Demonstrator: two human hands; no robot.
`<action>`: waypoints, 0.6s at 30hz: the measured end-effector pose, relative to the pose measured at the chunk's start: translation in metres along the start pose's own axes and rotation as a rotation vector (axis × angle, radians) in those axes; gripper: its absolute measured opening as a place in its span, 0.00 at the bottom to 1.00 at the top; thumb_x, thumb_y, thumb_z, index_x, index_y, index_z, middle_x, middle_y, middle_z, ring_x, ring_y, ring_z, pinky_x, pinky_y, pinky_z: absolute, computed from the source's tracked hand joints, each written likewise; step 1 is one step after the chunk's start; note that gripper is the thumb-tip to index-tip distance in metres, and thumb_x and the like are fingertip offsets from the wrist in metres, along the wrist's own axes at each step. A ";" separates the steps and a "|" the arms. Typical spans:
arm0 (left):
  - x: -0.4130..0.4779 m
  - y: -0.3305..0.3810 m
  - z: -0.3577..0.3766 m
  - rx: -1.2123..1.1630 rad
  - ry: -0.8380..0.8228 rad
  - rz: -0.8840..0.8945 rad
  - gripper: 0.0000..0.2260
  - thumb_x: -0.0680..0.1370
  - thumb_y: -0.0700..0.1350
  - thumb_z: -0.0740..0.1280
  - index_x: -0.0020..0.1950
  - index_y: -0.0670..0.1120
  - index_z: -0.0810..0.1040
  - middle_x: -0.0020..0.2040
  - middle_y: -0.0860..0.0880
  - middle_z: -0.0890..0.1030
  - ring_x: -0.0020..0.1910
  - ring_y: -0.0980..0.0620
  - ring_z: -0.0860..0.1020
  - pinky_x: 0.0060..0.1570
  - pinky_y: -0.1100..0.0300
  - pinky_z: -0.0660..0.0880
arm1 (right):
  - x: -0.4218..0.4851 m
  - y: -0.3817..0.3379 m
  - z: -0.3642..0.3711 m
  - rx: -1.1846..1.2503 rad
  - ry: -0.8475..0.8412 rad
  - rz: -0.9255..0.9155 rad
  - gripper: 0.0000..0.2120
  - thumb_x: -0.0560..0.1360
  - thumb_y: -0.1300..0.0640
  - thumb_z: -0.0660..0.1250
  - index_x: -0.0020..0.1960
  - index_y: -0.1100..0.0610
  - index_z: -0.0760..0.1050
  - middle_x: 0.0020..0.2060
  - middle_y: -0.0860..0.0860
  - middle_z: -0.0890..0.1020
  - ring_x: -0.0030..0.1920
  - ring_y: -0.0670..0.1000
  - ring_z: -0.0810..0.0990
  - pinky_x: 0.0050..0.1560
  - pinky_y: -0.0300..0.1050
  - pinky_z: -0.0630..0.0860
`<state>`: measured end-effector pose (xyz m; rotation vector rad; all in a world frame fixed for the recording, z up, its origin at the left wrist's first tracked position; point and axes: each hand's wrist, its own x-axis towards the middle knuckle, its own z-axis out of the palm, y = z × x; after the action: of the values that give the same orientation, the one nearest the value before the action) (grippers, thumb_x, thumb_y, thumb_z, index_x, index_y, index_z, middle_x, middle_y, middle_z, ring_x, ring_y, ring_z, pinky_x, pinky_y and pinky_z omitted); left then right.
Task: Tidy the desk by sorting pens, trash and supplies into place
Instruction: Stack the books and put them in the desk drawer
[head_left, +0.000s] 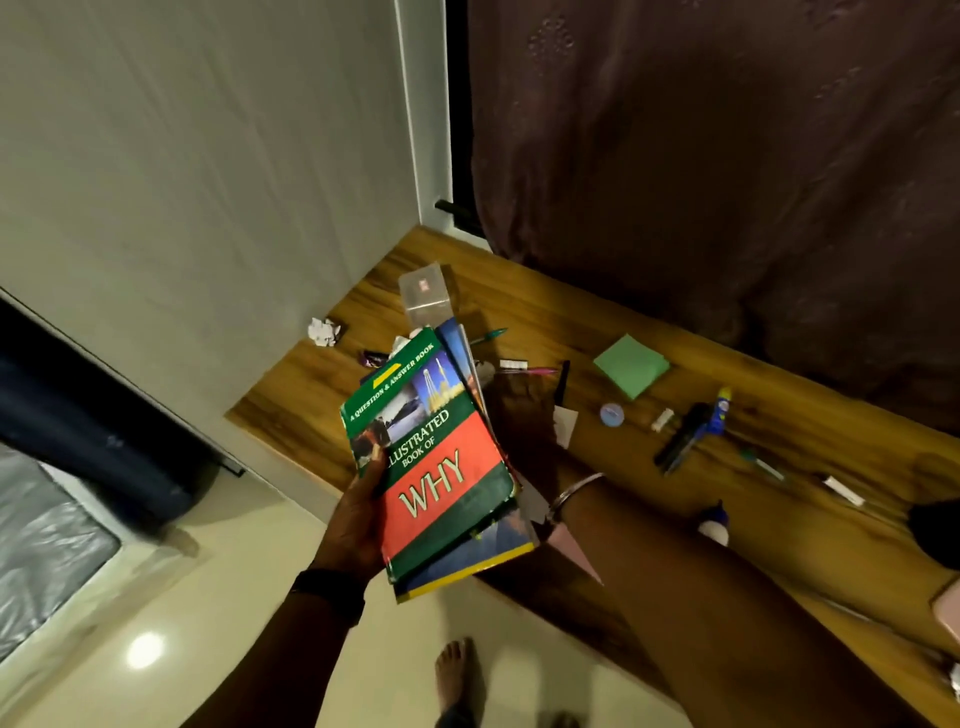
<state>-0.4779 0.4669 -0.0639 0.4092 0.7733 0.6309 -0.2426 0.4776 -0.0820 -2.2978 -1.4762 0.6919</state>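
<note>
head view | looks steeply down and forward | close over desk (561, 317) corner

Book stack (441, 467) tilted in air over desk (571, 309) edge; pens (680, 439), green sticky pad (631, 365) & crumpled paper (324, 331) scattered.

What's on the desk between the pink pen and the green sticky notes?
Head view: a slim black pen-like item lies between the pink pen and the green sticky notes.
</note>
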 end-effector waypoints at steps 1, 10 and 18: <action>0.001 0.000 -0.003 0.003 -0.012 -0.012 0.25 0.88 0.57 0.51 0.77 0.45 0.74 0.65 0.38 0.82 0.56 0.38 0.85 0.53 0.41 0.83 | 0.009 0.004 0.002 -0.008 0.053 0.010 0.30 0.76 0.45 0.47 0.67 0.59 0.73 0.60 0.63 0.80 0.63 0.66 0.77 0.67 0.68 0.67; 0.011 0.001 -0.005 -0.058 0.035 -0.032 0.25 0.88 0.58 0.50 0.72 0.46 0.78 0.62 0.39 0.85 0.54 0.39 0.86 0.50 0.41 0.84 | 0.049 0.003 -0.010 -0.295 0.077 0.113 0.19 0.77 0.53 0.64 0.67 0.57 0.76 0.64 0.58 0.78 0.67 0.62 0.75 0.71 0.57 0.67; 0.025 -0.009 -0.003 -0.069 0.016 -0.038 0.27 0.87 0.59 0.48 0.71 0.47 0.80 0.63 0.39 0.84 0.57 0.38 0.85 0.55 0.38 0.83 | 0.043 0.007 -0.068 0.051 0.116 0.143 0.18 0.70 0.49 0.76 0.50 0.62 0.80 0.48 0.61 0.83 0.50 0.62 0.82 0.42 0.53 0.77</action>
<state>-0.4633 0.4774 -0.0839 0.3261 0.7709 0.6241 -0.1844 0.5130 -0.0386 -2.3785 -1.2396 0.6145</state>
